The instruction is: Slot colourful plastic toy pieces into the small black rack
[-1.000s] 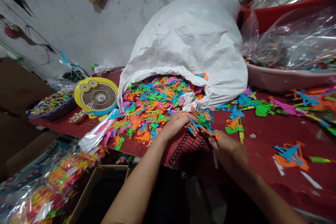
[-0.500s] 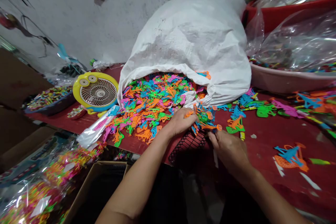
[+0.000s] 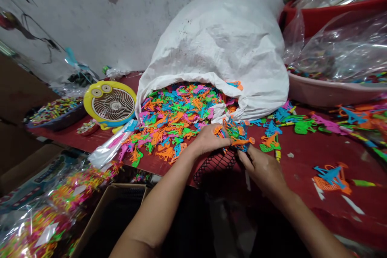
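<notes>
A person is reaching over the counter [image 3: 305,169] with the left hand [image 3: 208,140] and right hand [image 3: 261,169] close together, the fingers [image 3: 218,139] of both clenching a tangled clump of bright plastic shapes [image 3: 237,134] just in front of the mouth of a white woven sack [image 3: 211,44], which is spilling more of them. A black plastic mesh [image 3: 214,167] is lying beneath the hands at the counter's front edge, and a pink basin [image 3: 329,94] under a clear plastic bag [image 3: 338,48] is holding more pieces.

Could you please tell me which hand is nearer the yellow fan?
Left. The left hand lies to the right of the yellow fan; the right hand lies farther right, beyond the left hand.
</notes>
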A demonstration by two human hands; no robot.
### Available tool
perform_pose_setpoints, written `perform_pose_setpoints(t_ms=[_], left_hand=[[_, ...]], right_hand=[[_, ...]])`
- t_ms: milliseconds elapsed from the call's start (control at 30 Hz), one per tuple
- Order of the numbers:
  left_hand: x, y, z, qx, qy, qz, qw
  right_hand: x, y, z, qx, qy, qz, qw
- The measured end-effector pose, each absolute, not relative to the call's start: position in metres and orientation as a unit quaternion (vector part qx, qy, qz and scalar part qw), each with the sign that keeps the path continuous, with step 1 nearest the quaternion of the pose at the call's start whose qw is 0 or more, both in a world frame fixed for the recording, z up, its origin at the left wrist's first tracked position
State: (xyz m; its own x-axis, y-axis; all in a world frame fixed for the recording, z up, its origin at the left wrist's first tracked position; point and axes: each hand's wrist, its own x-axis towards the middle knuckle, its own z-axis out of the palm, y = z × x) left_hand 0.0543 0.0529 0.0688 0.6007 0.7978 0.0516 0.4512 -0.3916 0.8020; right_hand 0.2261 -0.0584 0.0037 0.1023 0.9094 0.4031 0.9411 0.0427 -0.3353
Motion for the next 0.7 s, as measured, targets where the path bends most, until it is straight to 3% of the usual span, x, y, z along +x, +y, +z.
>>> perform_pose_setpoints(t_ms=[333, 700], left_hand=[[0.0543, 0.0519, 0.0713, 0.800, 0.374, 0.227, 0.411], [0.0514, 0.0508, 0.0713, 0.803, 0.379, 0.214, 0.407]], right_hand=[[0.2229, -0.0557, 0.0025, -0.651, -0.691, -0.115, 0.292], [0.2273, -0.0624, 0.0046, -0.579, -0.721, -0.039, 0.377]])
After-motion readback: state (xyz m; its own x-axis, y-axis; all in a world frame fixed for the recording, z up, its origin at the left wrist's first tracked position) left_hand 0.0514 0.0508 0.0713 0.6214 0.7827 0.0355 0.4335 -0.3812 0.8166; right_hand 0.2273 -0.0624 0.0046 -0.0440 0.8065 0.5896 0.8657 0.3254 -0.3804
